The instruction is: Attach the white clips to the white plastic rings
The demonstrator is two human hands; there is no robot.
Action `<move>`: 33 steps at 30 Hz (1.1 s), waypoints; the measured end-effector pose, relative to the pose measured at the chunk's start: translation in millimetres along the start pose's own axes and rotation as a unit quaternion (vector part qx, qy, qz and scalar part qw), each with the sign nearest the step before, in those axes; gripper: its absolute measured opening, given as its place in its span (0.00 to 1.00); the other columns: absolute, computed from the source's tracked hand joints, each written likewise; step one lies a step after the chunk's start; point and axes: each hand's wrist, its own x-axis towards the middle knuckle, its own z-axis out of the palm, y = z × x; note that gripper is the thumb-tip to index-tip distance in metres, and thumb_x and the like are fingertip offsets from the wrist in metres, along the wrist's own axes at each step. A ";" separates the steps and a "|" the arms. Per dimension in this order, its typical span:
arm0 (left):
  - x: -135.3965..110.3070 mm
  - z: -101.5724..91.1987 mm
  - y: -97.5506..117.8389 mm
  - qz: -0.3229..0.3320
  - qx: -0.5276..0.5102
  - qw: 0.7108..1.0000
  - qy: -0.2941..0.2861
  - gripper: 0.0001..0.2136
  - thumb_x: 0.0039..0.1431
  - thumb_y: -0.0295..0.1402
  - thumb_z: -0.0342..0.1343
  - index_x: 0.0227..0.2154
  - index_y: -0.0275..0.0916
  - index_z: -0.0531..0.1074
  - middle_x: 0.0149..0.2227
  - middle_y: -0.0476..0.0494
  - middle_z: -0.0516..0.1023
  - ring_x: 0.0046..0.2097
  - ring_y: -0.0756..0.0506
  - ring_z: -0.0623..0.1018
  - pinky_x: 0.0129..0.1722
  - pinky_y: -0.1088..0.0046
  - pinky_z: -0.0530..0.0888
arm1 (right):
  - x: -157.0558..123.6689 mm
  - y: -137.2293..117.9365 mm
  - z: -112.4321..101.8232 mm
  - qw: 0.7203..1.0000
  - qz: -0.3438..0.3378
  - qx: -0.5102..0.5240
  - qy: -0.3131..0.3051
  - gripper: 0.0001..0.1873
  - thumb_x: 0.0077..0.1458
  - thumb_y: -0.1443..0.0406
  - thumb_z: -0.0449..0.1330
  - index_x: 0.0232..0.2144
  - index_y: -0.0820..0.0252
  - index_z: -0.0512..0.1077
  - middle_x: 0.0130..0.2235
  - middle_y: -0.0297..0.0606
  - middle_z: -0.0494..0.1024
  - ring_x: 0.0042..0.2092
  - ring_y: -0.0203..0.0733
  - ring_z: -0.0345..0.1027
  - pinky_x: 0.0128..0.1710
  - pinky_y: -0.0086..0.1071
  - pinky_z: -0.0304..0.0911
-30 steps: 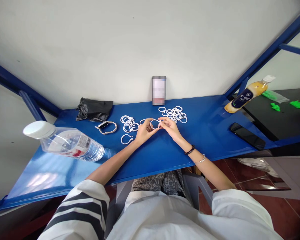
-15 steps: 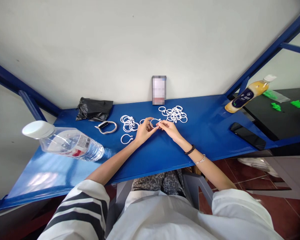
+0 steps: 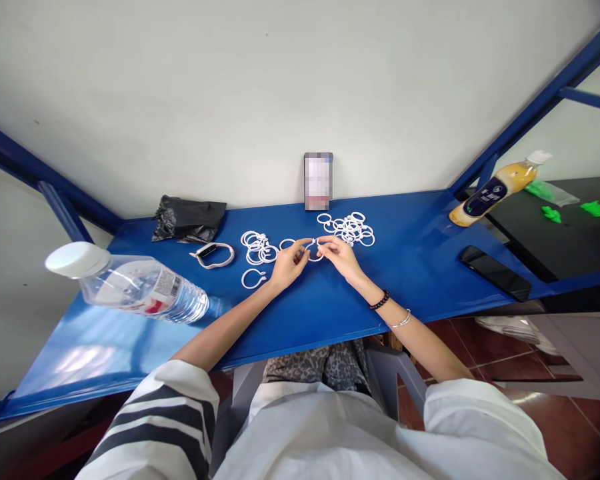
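Between my two hands is a white plastic ring [image 3: 316,259], its small end tabs at the top. My left hand [image 3: 289,265] pinches its left side, and my right hand [image 3: 341,256] grips the right side, with fingertips close to the tabs. To the left of my left hand lies a pile of similar white rings [image 3: 256,248], with a single open ring [image 3: 253,279] in front of it. Partly hidden behind my left hand is one more ring [image 3: 287,243]. A second ring pile [image 3: 350,229] lies just beyond my right hand.
A phone [image 3: 319,181] leans against the wall. On the left are a black plastic bag [image 3: 189,219], a watch [image 3: 214,255] and a water bottle [image 3: 130,283]. On the right are a juice bottle [image 3: 497,190] and a dark phone [image 3: 495,272] on the blue table [image 3: 330,307].
The held ring has turned, so its tabs now point up and away instead of to the right. My right fingers have shifted to the ring's right side.
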 end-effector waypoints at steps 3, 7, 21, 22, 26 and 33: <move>0.0 0.0 -0.2 0.009 0.005 1.000 0.003 0.14 0.64 0.34 0.50 0.50 0.37 0.70 0.26 0.51 0.74 0.22 0.55 0.70 0.24 0.80 0.68 | -0.9 -2.3 0.3 1.000 -0.012 -0.001 0.011 0.15 0.51 0.56 0.64 0.38 0.57 0.71 0.26 0.32 0.77 0.33 0.40 0.74 0.39 0.35 0.66; -0.2 1.0 -2.6 0.023 0.003 1.000 0.015 0.15 0.64 0.34 0.50 0.50 0.36 0.72 0.26 0.50 0.75 0.22 0.54 0.70 0.25 0.80 0.69 | -1.9 -4.2 0.7 1.000 -0.016 0.003 0.015 0.14 0.51 0.56 0.64 0.37 0.56 0.71 0.26 0.32 0.77 0.33 0.40 0.74 0.38 0.35 0.66; 0.6 -1.5 -0.4 0.071 0.024 0.997 0.030 0.16 0.67 0.36 0.48 0.49 0.36 0.75 0.22 0.49 0.72 0.22 0.53 0.68 0.24 0.77 0.67 | -0.2 -0.2 -1.7 0.999 -0.034 -0.005 0.005 0.17 0.49 0.53 0.65 0.37 0.58 0.77 0.30 0.38 0.81 0.36 0.44 0.76 0.40 0.38 0.68; 0.5 -1.6 -0.2 0.068 0.023 0.997 0.029 0.16 0.67 0.36 0.48 0.49 0.36 0.75 0.22 0.49 0.72 0.22 0.52 0.68 0.25 0.77 0.67 | 0.0 -0.1 -1.9 0.999 -0.034 -0.007 0.005 0.17 0.49 0.53 0.65 0.36 0.58 0.77 0.31 0.38 0.81 0.36 0.44 0.76 0.41 0.39 0.68; 0.2 -1.7 -0.1 0.063 0.023 0.997 0.028 0.16 0.67 0.37 0.48 0.50 0.36 0.75 0.23 0.49 0.74 0.23 0.52 0.69 0.25 0.77 0.67 | 0.3 0.6 -2.5 0.999 -0.037 -0.012 0.004 0.18 0.50 0.52 0.65 0.37 0.58 0.78 0.31 0.38 0.81 0.36 0.44 0.76 0.41 0.39 0.69; 0.0 -1.5 -1.1 0.057 0.021 0.998 0.023 0.17 0.67 0.38 0.48 0.50 0.35 0.75 0.24 0.47 0.75 0.23 0.52 0.69 0.25 0.76 0.68 | 0.6 1.3 -2.7 0.999 -0.042 -0.007 0.002 0.17 0.50 0.53 0.65 0.37 0.59 0.78 0.30 0.38 0.81 0.35 0.43 0.76 0.40 0.38 0.68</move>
